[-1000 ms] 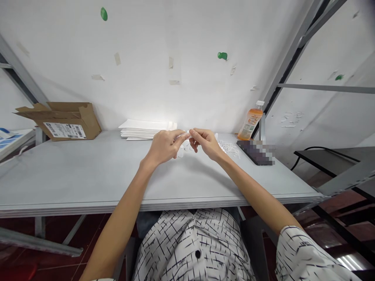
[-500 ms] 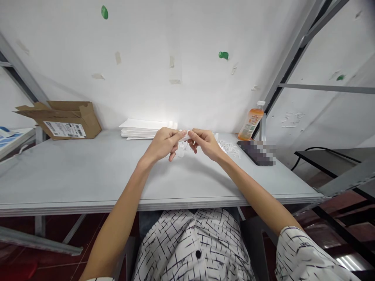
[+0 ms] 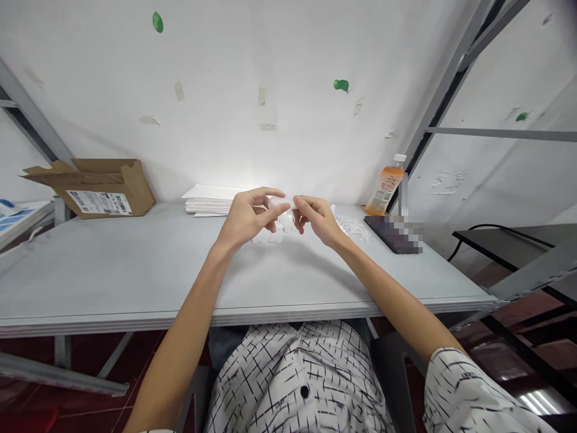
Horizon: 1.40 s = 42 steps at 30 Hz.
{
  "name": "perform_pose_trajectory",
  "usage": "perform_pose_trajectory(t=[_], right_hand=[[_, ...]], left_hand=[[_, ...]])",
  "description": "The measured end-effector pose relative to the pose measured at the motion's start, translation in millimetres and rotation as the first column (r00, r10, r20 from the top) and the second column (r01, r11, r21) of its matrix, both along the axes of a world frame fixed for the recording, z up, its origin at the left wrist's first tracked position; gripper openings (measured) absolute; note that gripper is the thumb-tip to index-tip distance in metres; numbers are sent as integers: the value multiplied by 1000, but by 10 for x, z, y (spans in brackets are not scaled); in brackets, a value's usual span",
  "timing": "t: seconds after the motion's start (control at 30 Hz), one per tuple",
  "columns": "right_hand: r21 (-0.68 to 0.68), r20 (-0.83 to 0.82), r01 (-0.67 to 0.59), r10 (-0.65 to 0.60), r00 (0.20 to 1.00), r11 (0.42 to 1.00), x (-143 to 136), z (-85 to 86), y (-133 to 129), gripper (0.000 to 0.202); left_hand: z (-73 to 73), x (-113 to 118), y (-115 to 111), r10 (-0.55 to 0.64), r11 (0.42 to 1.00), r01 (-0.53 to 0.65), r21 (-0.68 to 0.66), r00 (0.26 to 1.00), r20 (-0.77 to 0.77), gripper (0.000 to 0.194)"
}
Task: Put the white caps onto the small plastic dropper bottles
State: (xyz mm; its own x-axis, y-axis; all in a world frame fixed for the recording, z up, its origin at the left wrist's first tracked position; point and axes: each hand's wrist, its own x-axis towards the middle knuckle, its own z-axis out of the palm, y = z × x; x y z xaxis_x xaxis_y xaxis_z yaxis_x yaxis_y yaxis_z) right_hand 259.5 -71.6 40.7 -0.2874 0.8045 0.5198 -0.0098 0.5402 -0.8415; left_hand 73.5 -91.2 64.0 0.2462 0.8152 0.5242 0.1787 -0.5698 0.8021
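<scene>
Two hands meet in the head view: our right hand (image 3: 321, 219) pinches the piece (image 3: 283, 204); our left hand (image 3: 243, 218) has just loosened around it, contact unclear, so the right seems to bear it. Below our grip lie white bits (image 3: 267, 237); rightward, strings (image 3: 355, 229); leftward, papers (image 3: 206, 201). Nothing visibly blocks us.

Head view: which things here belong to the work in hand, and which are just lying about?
In the work:
left hand and right hand
small white piece at their fingertips
probably the clear-white pieces below

Apparently just lying about:
cardboard box
orange bottle
dark flat item
stack of white sheets, though its role is unclear
</scene>
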Motion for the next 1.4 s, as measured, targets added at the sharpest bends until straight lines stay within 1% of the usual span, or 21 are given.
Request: perform_pose_trajectory(t=[0.07,0.13,0.2,0.4,0.53,0.67,0.8,0.87,0.97,1.0,1.07,1.13,1.2,1.3,1.4], right_hand=[[-12,-5,1,-1,1000,1000,14,4,6,57],[-27,-22,-17,16,1000,1000,27,2,12,58],[-43,-41,-37,35,999,998,34,-5,20,59],[-92,-41,-52,48,998,994,31,-50,58,58],[-114,-58,-58,51,997,992,35,-47,66,58],[-129,-73,-37,28,997,991,40,-24,61,57],[-140,-80,-50,39,996,989,32,-20,55,55],[-131,-89,-59,48,995,990,24,-25,50,53],[-110,-90,-68,59,994,992,10,-39,44,51],[-103,-87,-73,65,994,992,5,-44,42,50],[-95,-88,-82,74,993,992,-6,-52,39,50],[-108,-93,-100,90,992,989,-17,-56,36,51],[-134,-90,-115,103,991,984,-26,-56,33,53],[-152,-65,-106,97,993,983,-30,-45,29,56],[-132,-64,-81,73,995,988,-24,-29,28,60]], left_hand=[[-5,-5,8,-44,999,44,11,999,12,38],[-11,-10,16,-95,995,94,24,995,24,35],[-16,-10,23,-116,993,115,30,993,33,32],[-28,8,35,-70,996,70,51,998,-2,28],[-51,24,45,-53,995,53,82,999,-2,27],[-79,44,58,-1,993,3,120,1000,-19,27],[-88,65,51,49,985,-41,168,998,-41,27],[-85,73,37,117,974,-104,200,992,-55,28],[-81,76,18,239,941,-214,263,969,-65,40],[-81,75,15,267,929,-241,283,962,-59,43],[-78,70,14,292,915,-265,305,955,-47,41],[-73,64,18,277,917,-242,318,958,-68,33],[-68,60,24,217,931,-165,324,967,-131,27],[-75,54,39,143,929,-51,365,963,-230,26],[-102,46,63,151,911,-34,411,955,-256,27]])
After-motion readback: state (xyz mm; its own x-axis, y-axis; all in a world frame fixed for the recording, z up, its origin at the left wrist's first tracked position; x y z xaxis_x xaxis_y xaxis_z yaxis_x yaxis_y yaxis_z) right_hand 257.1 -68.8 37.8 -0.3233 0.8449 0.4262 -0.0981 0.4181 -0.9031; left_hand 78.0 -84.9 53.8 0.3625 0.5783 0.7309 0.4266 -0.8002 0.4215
